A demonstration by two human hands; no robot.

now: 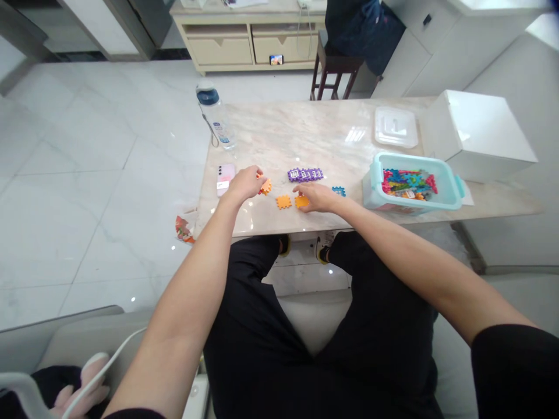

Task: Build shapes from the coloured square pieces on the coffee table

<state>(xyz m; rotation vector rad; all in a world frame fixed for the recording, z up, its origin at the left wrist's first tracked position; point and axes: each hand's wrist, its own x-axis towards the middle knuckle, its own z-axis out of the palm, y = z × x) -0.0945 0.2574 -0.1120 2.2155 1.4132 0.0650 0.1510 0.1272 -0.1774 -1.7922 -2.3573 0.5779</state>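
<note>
My left hand [247,185] is at the near left part of the table, its fingers closed on orange puzzle pieces [265,186] with a bit of red beneath them. To the right, an orange square piece [283,202] lies flat on the marble surface. My right hand [315,196] has thumb and fingertips round another orange square piece [301,201], which rests at the table top. Just beyond it sits an overlapping row of purple pieces [305,174] with white markings. A blue piece [338,191] lies right beside my right hand.
On the marble table [279,134], a light-blue tub [441,203] of colourful pieces stands right, near a clear lid [395,127] and a white box [484,128]. A water bottle [218,119] and pink phone [225,177] are left. A wrapper [185,227] hangs at the near left edge.
</note>
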